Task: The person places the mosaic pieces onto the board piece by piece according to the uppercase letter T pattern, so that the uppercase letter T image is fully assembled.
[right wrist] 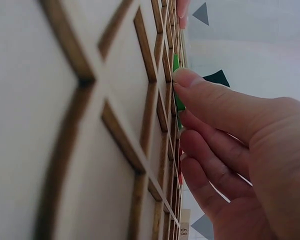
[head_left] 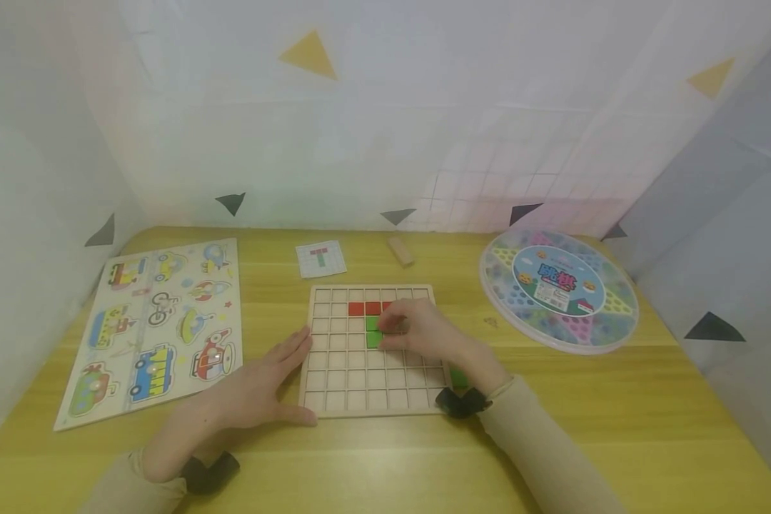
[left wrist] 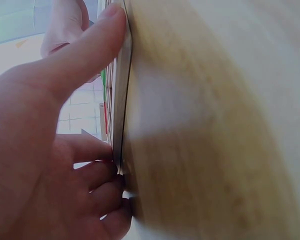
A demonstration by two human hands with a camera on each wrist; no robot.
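Observation:
A wooden grid board (head_left: 337, 382) lies flat on the table. Three red tiles (head_left: 356, 308) form a row near its far side, the rightmost partly covered by my right hand (head_left: 424, 330). Below that row are green tiles (head_left: 373, 323) in a column. My right thumb and fingers pinch the lower green tile (right wrist: 178, 92) at the board's surface. Fingers spread, my left hand (head_left: 257, 389) rests against the board's left edge; its thumb touches the near left corner. In the left wrist view, the left fingertips (left wrist: 107, 197) meet the board's side (left wrist: 121, 85).
Behind the board lie a pattern card (head_left: 321, 258) with a red and green T and a small wooden block (head_left: 400, 251). A picture puzzle (head_left: 148, 328) is at left, a round game box (head_left: 559, 285) at right. More green (head_left: 459, 378) shows beside my right wrist.

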